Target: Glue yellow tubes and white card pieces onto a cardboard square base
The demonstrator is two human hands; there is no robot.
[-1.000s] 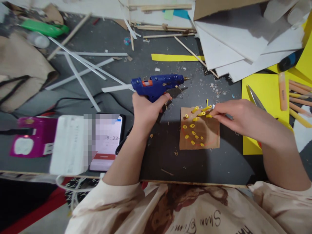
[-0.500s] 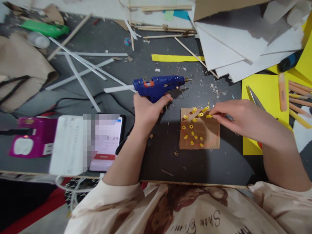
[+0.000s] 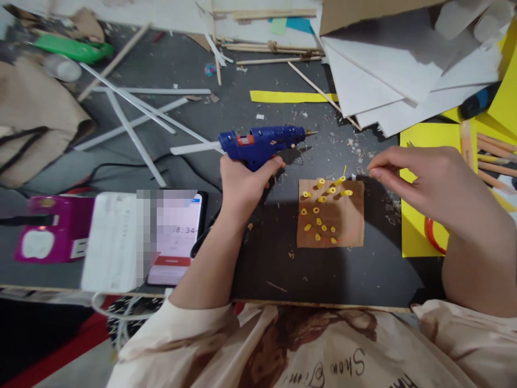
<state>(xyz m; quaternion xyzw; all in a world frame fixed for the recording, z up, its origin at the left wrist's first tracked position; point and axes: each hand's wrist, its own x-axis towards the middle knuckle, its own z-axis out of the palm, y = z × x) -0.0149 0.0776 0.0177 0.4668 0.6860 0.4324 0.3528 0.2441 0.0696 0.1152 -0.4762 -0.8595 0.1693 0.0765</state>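
My left hand (image 3: pixel 242 186) is closed around the grip of a blue hot glue gun (image 3: pixel 264 144), whose nozzle points right. A white glue stick (image 3: pixel 194 147) pokes from its back end. In front of me lies a square of brown cardboard (image 3: pixel 347 223), with several short yellow rolled-paper tubes (image 3: pixel 332 190) standing on it. Another such tube (image 3: pixel 346 193) stands near the cardboard's right edge. My right hand (image 3: pixel 420 178) hovers right of the cardboard, thumb and index finger drawn together, nothing visible between them. Beneath it, scissors with a red handle (image 3: pixel 432 237) are partly hidden.
Yellow paper (image 3: pixel 414 249) lies under my right forearm, with pencils (image 3: pixel 495 145) beyond. White boards (image 3: pixel 388 70) fill the back right. Loose glue sticks (image 3: pixel 133 134) and a black cable (image 3: pixel 121 164) spread on the left, behind a phone (image 3: pixel 173 269). A yellow strip (image 3: pixel 291 97) lies farther back.
My right hand has let go of the yellow tube at the cardboard's right side and moved away to the right. The tube stays standing. My left hand and the glue gun are nearly still.
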